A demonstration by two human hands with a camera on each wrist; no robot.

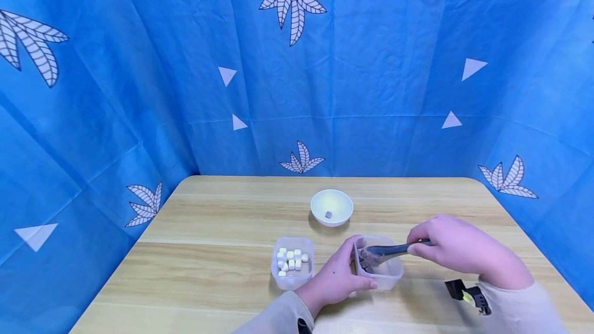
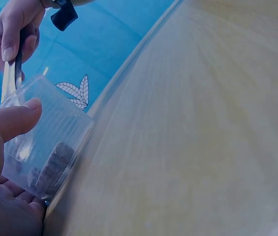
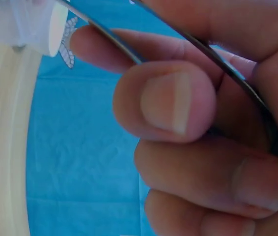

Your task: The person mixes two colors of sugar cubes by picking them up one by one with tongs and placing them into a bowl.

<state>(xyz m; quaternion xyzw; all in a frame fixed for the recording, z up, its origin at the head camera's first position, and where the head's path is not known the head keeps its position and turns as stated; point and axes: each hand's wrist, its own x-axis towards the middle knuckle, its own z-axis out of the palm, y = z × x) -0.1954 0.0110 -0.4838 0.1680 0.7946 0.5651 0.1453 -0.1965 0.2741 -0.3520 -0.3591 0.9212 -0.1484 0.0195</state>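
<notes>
My right grip (image 1: 452,249) pinches tongs (image 1: 390,250), tips in tub (image 1: 389,282) | left grip (image 1: 334,278) clasps tub: likely light, flexy | dark chunks (image 2: 55,168) inside tub: probably firm, take mid-sides

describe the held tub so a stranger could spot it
On the wooden table, nearer than the white bowl, is a clear tub gripped by the left hand. Unlike the leftmost tub of white pieces, it has metal tongs reaching in.

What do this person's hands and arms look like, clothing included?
The left hand and right hand are bare. The left sleeve and right sleeve are pale, plain. A black fitting with a yellowish patch shows at the right cuff.
</notes>
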